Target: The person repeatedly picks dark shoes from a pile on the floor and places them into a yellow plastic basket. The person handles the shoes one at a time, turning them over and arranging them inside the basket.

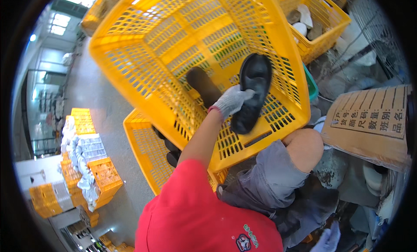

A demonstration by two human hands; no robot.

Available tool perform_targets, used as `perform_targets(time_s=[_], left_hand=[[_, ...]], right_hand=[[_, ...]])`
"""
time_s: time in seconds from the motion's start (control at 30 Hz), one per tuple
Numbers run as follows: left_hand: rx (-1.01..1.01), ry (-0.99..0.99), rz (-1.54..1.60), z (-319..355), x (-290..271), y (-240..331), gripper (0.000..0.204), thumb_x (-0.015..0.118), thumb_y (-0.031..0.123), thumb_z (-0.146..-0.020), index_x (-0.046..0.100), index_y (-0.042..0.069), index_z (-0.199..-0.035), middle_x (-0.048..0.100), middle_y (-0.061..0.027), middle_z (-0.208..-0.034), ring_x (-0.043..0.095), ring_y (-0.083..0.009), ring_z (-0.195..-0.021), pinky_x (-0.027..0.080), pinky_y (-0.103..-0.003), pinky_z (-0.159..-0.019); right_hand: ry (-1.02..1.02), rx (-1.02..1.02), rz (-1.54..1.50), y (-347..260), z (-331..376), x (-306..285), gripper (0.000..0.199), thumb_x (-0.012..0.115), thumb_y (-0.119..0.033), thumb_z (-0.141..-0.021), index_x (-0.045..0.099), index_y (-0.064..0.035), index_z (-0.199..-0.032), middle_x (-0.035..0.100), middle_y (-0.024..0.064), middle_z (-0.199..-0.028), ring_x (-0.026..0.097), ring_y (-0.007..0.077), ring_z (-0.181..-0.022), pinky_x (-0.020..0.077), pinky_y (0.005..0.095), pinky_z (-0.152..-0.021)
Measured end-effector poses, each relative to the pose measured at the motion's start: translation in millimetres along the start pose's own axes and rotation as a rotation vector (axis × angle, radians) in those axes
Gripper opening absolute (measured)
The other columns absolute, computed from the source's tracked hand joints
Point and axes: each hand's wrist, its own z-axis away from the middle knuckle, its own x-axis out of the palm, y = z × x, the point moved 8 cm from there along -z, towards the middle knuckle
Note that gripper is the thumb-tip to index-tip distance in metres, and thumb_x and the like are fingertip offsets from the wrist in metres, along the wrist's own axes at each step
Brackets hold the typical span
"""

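Note:
My left hand (232,102), in a white knitted glove, grips a black shoe sole (256,85) by its middle, with the thumb across its upper face. It holds the sole inside a large yellow slatted crate (186,22). Beside the hand, a dark brown sole (202,83) lies in the same crate, partly covered by the glove. At the lower right edge, my right hand (328,240) is also gloved and only partly in the picture. Its fingers look spread, with nothing seen in them.
Beneath the big crate stands another yellow crate (139,139) with dark soles in it. A further yellow crate (323,39) with pale and brown pieces is at the upper right. A cardboard box (367,126) stands right of my knee. Stacked orange crates (106,178) with pale cloths are at left.

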Motion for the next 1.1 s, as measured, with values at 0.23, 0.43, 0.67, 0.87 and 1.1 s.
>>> perform_targets(time_s=[0.23, 0.43, 0.67, 0.87, 1.1], left_hand=[[0.641, -1.256, -0.712, 243.3, 201.1, 157.5, 0.059, 0.072, 0.047, -0.091, 0.075, -0.003, -0.121, 0.076, -0.029, -0.117, 0.075, -0.0435, -0.104, 0.058, -0.051, -0.095], [0.366, -0.842, 0.425, 231.9, 355.2, 194.8, 0.066, 0.088, 0.042, -0.091, 0.065, -0.002, -0.134, 0.076, -0.0153, -0.123, 0.076, -0.0354, -0.11, 0.06, -0.047, -0.099], [-0.338, -0.938, 0.949, 213.7, 506.3, 173.4, 0.031, 0.07, 0.02, -0.107, 0.071, 0.002, -0.132, 0.078, -0.0114, -0.121, 0.075, -0.03, -0.108, 0.062, -0.047, -0.102], [0.278, -0.901, 0.282, 114.0, 468.1, 214.4, 0.052, 0.07, 0.038, -0.108, 0.064, 0.006, -0.148, 0.07, -0.0112, -0.138, 0.063, -0.0227, -0.129, 0.049, -0.037, -0.116], [0.129, -0.935, 0.178, 160.5, 444.3, 190.4, 0.05, 0.083, 0.027, -0.1, 0.067, -0.002, -0.137, 0.074, -0.0114, -0.125, 0.07, -0.0233, -0.113, 0.057, -0.037, -0.102]], right_hand=[[-0.026, 0.467, -0.848, 13.9, -8.7, 53.7, 0.066, 0.068, -0.022, -0.104, 0.048, 0.0041, -0.161, 0.06, 0.0191, -0.154, 0.061, 0.0299, -0.14, 0.0526, 0.0405, -0.113], [0.762, 0.853, -0.743, 89.6, 90.3, -50.4, 0.054, 0.072, -0.021, -0.105, 0.057, 0.0029, -0.151, 0.071, 0.0179, -0.136, 0.072, 0.0248, -0.117, 0.0604, 0.0364, -0.096], [0.621, 0.34, -0.909, 41.2, 38.7, 0.6, 0.069, 0.068, -0.01, -0.105, 0.037, -0.0005, -0.166, 0.051, 0.018, -0.163, 0.057, 0.0278, -0.146, 0.0462, 0.0403, -0.121], [0.5, 0.058, -0.39, 103.6, -127.9, 0.9, 0.034, 0.07, -0.015, -0.096, 0.067, 0.0032, -0.124, 0.071, 0.0277, -0.118, 0.069, 0.0449, -0.11, 0.0608, 0.0512, -0.091], [0.358, 0.197, -0.733, 95.3, -150.0, 2.1, 0.043, 0.072, -0.031, -0.088, 0.071, 0.0034, -0.113, 0.076, 0.0305, -0.104, 0.074, 0.0486, -0.101, 0.0564, 0.0512, -0.091]])
